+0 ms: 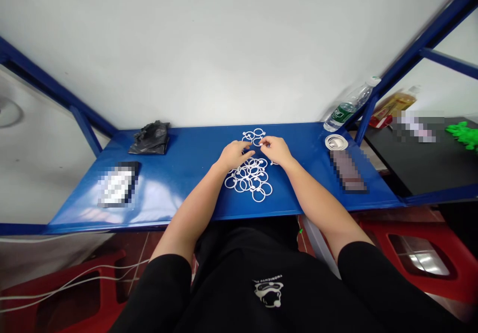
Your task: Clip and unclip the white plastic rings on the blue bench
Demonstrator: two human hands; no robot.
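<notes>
Several thin white rings [259, 195], each with a small white knob, lie in an overlapping pile on the blue tabletop. A smaller group of similar rings [259, 132] lies beyond my hands. My left hand [234, 155] is over the far left side of the pile, thumb and fingers apart, with white ring parts showing close by the fingertips. Opposite it, my right hand [276, 150] has its fingers curled and pinched at a white ring beside the far group. Part of that ring is hidden by the fingers. Another small white piece lies under my right wrist.
On the blue table [190, 164] are a crumpled black plastic bag [151, 138] and a blurred flat item [118, 183] at left. A water bottle [345, 110], a white roll [335, 143] and a blurred dark rectangular item [348, 170] are at right. Blue frame bars rise on both sides.
</notes>
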